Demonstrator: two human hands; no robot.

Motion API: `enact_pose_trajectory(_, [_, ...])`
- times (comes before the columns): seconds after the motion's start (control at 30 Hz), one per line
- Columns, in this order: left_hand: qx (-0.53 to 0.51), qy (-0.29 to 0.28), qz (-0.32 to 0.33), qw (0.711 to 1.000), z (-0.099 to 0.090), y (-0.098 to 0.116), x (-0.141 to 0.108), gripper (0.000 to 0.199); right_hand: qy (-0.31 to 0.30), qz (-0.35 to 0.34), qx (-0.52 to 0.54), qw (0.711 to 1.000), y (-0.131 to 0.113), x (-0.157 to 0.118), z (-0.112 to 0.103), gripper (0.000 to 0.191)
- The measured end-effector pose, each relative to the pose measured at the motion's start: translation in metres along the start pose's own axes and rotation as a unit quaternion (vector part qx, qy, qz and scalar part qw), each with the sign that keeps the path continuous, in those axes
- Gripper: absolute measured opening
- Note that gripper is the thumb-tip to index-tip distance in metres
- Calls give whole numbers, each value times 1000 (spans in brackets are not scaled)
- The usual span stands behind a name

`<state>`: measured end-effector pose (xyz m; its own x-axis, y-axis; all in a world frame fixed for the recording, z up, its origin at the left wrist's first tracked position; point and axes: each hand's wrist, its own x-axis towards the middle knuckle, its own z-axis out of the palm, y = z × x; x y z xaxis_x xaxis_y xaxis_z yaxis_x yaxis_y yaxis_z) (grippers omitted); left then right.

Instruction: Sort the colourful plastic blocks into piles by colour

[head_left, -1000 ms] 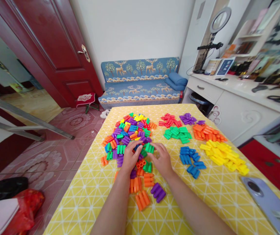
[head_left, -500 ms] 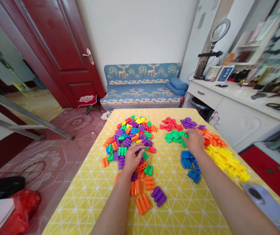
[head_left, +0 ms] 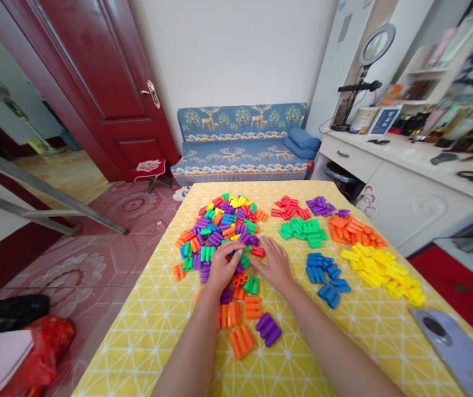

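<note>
My left hand curls over the one pile of mixed blocks, gripping or not I cannot tell; my right hand has its fingers parted beside one red block. Rightward lie six one-colour heaps and one phone.

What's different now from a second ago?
The right hand carried a green block rightward from beside the mixed pile to the green pile, let go of it there, it seems, and came back left, near a red block. The left hand stayed at the mixed pile; the blue pile and yellow pile look the same.
</note>
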<state>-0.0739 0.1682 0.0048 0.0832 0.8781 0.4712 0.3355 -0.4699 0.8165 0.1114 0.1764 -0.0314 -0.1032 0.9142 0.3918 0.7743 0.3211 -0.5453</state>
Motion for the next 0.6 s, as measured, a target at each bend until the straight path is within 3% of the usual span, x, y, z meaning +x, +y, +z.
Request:
enact_pose_trajectory(0.07, [-5, 8, -11, 1000, -2, 6, -1, 18, -17, -6, 27, 999, -6, 0, 0, 57])
enact_pose_trajectory(0.17, [-20, 17, -26, 999, -4, 23, -1, 20, -23, -3, 121, 992, -8, 3, -10, 29])
enact_pose_trajectory(0.27, [-29, 20, -20, 999, -5, 49, 6, 21, -20, 21, 203, 979, -7, 3, -16, 29])
enact_pose_trajectory(0.4, [12, -24, 33, 999, -2, 76, 34, 18, -11, 44, 224, 974, -7, 1, -14, 27])
enact_pose_trajectory(0.5, [95, -70, 99, 988, 8, 74, 71, 20, -1, 51, 223, 974, -5, 2, -9, 28])
enact_pose_trajectory(0.6, [209, -126, 127, 961, 24, 54, 111, 27, 8, 61, 220, 974, -4, 3, -8, 27])
